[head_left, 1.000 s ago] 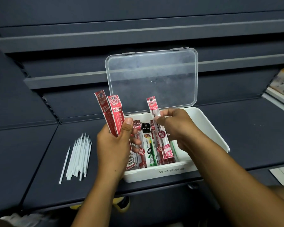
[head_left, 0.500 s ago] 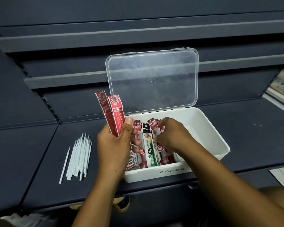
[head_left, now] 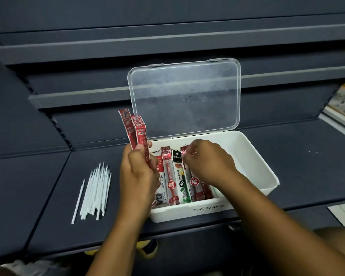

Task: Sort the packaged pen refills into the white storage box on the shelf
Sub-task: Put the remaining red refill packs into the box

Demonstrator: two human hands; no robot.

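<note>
Two red packs [head_left: 134, 128] stand upright in the left hand [head_left: 137, 176], pinched between thumb and fingers. The right hand [head_left: 209, 164] hides part of the box [head_left: 253, 162], fingers curled at one pack's top, grip unclear. Five packs [head_left: 170, 176] show inside. White refills [head_left: 96, 190] on the shelf [head_left: 48, 196], too bunched to count.

Your left hand [head_left: 137, 176] and right hand [head_left: 207, 164] are bare, and your left forearm [head_left: 116, 236] and right forearm [head_left: 277, 226] are uncovered right back to the near edge of view. At the near right you show a rounded bare part, probably your knee [head_left: 339, 238]. Under the shelf [head_left: 48, 226], near the middle, a yellow and black shape may be your shoe [head_left: 147, 249], though it is too blurred to tell.
</note>
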